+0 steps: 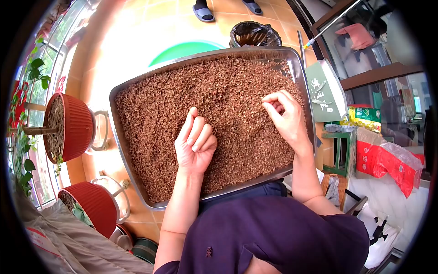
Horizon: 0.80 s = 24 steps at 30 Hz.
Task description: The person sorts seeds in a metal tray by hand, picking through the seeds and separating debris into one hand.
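A large metal tray lies before me, filled with small reddish-brown dried husks that look like Sichuan peppercorns. My left hand is raised over the middle of the tray, turned palm up. Its fingers are curled in and the thumb presses against the index finger; whatever may be between them is too small to make out. Toward the tray's right side, my right hand hovers above the peppercorns with thumb and index finger pinched together. I cannot see what, if anything, is in that pinch.
Beyond the tray stand a black-lined bin and a green basin. A person's slippered feet are at the top. Red plant pots stand left. A green box, a green stool and red packaging are right.
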{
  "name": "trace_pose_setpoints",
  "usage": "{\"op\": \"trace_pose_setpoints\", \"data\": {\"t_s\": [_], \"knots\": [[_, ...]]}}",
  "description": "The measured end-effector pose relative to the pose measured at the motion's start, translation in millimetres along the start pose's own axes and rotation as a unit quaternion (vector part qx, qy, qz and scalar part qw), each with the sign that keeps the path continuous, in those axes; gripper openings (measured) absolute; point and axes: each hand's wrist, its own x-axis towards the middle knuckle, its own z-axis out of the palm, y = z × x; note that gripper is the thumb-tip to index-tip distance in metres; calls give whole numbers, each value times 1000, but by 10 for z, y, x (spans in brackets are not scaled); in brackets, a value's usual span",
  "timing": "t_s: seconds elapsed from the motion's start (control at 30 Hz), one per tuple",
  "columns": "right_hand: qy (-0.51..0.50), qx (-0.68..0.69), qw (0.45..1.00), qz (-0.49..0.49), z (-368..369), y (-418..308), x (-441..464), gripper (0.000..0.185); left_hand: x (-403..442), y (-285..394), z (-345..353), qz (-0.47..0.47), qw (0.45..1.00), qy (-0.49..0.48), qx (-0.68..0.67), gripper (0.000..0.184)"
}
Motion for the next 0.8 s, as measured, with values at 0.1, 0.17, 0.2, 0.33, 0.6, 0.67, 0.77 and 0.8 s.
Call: {"op": "trace_pose_setpoints", "data": {"t_s": [0.1,0.17,0.2,0.33,0.6,0.67,0.77,0.8], "knots": [[-3,-21,1000,10,3,80,-123,9,3,5,7,4,1000,-16,-22,31],[8,-49,999,9,-29,124,-182,10,-4,-3,26,12,999,-22,-38,30],[11,-54,998,14,-55,140,-207,10,-14,-4,42,18,999,-21,-43,30],[22,-100,994,25,-183,173,-277,12,-12,6,-13,32,997,-52,-53,38],[5,-110,994,9,-121,158,-386,13,-27,3,-3,12,995,-35,-89,44],[15,-153,987,-37,-47,234,-393,11,-21,-24,32,-5,996,-40,-75,42],[29,-127,991,-10,-30,238,-379,10,-18,-36,11,-35,998,-50,-6,34],[24,-104,994,-6,-56,216,-367,9,-26,-50,6,-46,998,-37,11,32]]}}
